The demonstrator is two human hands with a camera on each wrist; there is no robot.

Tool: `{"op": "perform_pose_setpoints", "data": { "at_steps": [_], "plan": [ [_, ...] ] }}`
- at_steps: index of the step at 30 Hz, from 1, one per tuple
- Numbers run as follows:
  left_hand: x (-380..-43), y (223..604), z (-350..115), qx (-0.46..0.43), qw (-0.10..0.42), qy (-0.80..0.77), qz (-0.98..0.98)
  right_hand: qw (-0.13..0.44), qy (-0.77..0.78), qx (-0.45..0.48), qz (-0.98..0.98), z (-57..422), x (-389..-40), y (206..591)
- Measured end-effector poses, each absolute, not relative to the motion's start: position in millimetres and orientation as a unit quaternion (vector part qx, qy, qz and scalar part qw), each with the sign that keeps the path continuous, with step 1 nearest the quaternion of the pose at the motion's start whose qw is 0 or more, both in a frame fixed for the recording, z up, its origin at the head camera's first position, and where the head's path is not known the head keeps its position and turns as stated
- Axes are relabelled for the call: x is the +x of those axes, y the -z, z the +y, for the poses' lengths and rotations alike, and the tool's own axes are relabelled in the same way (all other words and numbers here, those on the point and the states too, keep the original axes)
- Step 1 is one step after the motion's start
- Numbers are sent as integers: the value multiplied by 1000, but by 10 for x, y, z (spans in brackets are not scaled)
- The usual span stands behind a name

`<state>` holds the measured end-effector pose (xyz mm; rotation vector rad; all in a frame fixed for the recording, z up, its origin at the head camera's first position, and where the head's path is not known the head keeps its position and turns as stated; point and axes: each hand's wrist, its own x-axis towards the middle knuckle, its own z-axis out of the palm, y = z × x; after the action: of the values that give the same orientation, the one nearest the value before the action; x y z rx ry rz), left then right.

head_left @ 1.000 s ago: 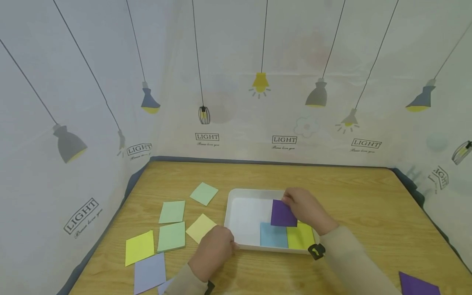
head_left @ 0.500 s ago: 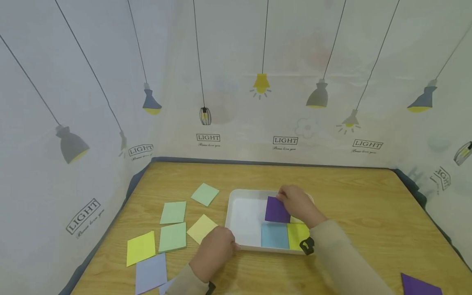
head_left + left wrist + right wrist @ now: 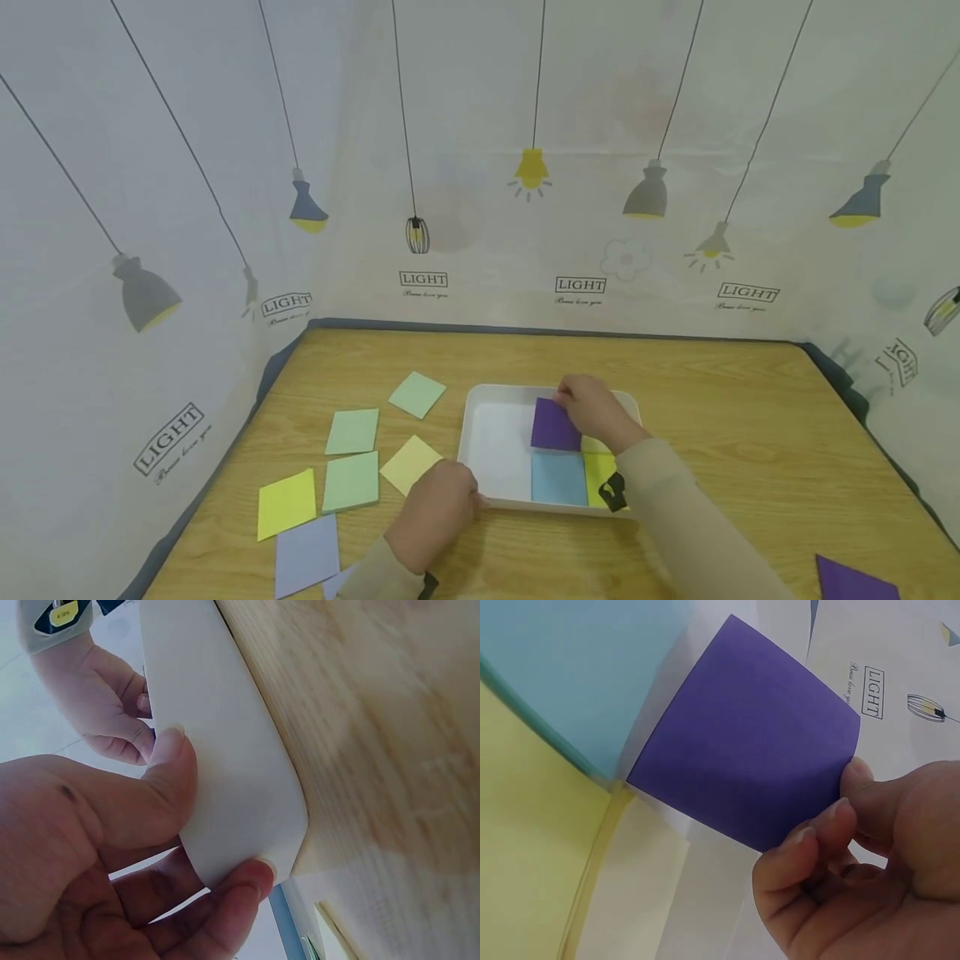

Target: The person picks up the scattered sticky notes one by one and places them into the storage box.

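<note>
My right hand pinches a purple sticky note by its upper right corner, over the back half of a white tray. In the right wrist view the thumb and fingers hold one corner of the purple note. My left hand grips the tray's front left corner; the left wrist view has its thumb and fingers on the tray's wall. Inside the tray, a blue sticky note pad lies in front of the purple note. To its right is a yellow one, and behind that a pale yellow one, partly hidden.
Left of the tray lie several green notes, a pale yellow note, a bright yellow note and lilac notes. Another purple note sits at the table's front right. A printed cloth borders the table.
My right hand has moved left with the purple note, from over the tray's right part to behind the blue pad, uncovering the pale yellow note. The left hand keeps its grip.
</note>
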<state>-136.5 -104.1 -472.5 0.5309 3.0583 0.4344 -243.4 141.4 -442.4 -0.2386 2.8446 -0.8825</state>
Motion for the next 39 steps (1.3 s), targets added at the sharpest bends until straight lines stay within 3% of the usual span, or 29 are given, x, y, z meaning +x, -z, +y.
{"op": "perform_pose_setpoints", "data": {
  "at_steps": [13,39],
  "plan": [
    [-1375,4738,-1062,178,11,-144,973,136,328,-21,934,1311,-2520,4505],
    [-1356,4684,-1058,182,9,-150,972,168,337,-39,925,1376,-2552,4668]
  ]
}}
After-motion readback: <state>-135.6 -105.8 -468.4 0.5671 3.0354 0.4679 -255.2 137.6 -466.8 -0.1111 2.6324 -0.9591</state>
